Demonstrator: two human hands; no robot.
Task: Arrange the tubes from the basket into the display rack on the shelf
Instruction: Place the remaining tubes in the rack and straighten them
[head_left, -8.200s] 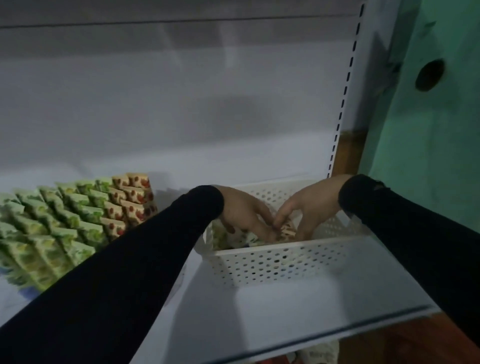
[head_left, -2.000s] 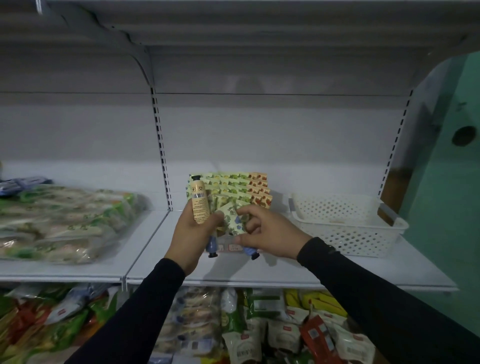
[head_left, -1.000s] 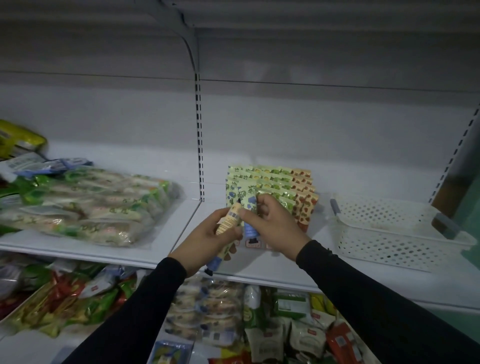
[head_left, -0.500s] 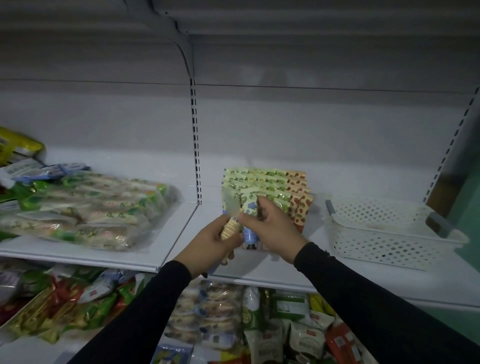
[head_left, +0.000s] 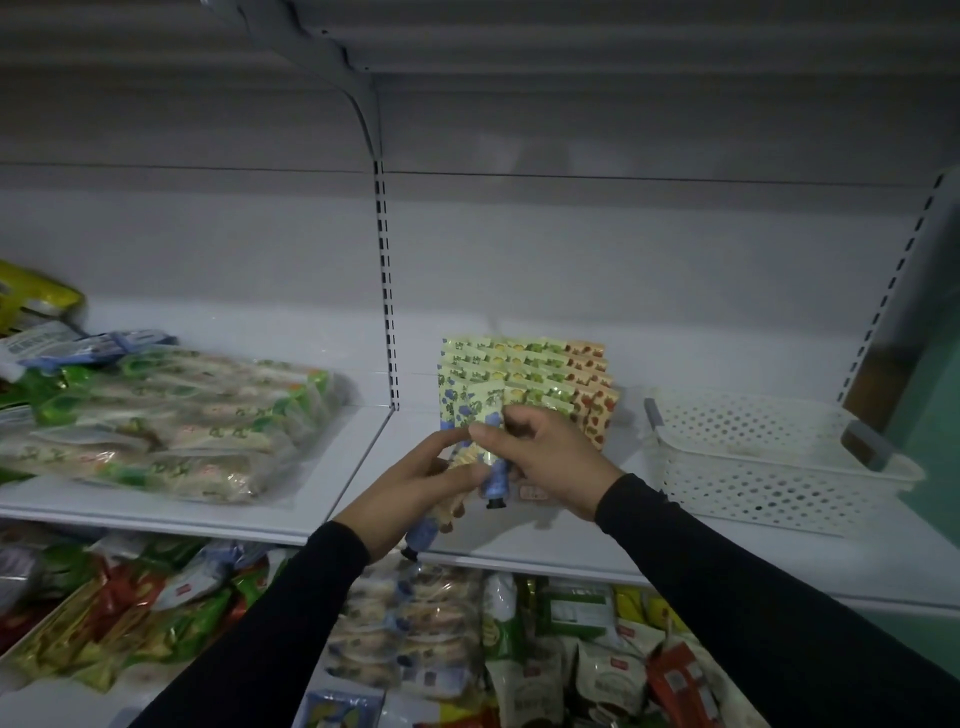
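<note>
Now right hand (head_left: 550, 457) grip pinching blue tube (head_left: 494, 475), left hand (head_left: 410, 488) grip holding tubes (head_left: 425, 535)

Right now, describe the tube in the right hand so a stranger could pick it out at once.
Start at the white perforated basket on the shelf, then go left to the display rack of floral tubes. In front of it the right hand pinches one tube: blue-flowered, black cap pointing down, unlike the racked tubes.

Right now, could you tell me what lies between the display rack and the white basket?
Only bare shelf between display rack and basket, in the head view.
</note>
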